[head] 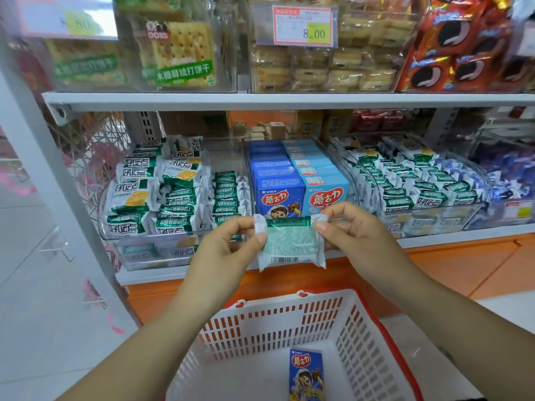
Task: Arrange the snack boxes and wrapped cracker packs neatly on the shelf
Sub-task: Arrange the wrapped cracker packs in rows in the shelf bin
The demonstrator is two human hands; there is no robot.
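Just above the white basket (260,319), in front of the lower shelf (419,241), one wrapped cracker pack (289,246) hangs between both hands with its back side toward the camera. The left hand (228,244) pinches its left crimped end and the right hand (350,227) its right, the fingers (256,237) of each curled onto the foil. The step in hand looks like shelving this pack; only a blue snack box (306,371) shows in the basket, so the job seems well along. Next the pack probably needs turning to match its neighbours, then slotting into the row of green packs (228,195) in the clear bin (115,238) left of the snack boxes (289,186) — a snug gap, so edge-first seems wise. Further packs (419,186) fill the bin on the right. An upper shelf (260,99) carries cracker bags and a price tag (302,26), and pale floor tiles (29,299) lie to the left.
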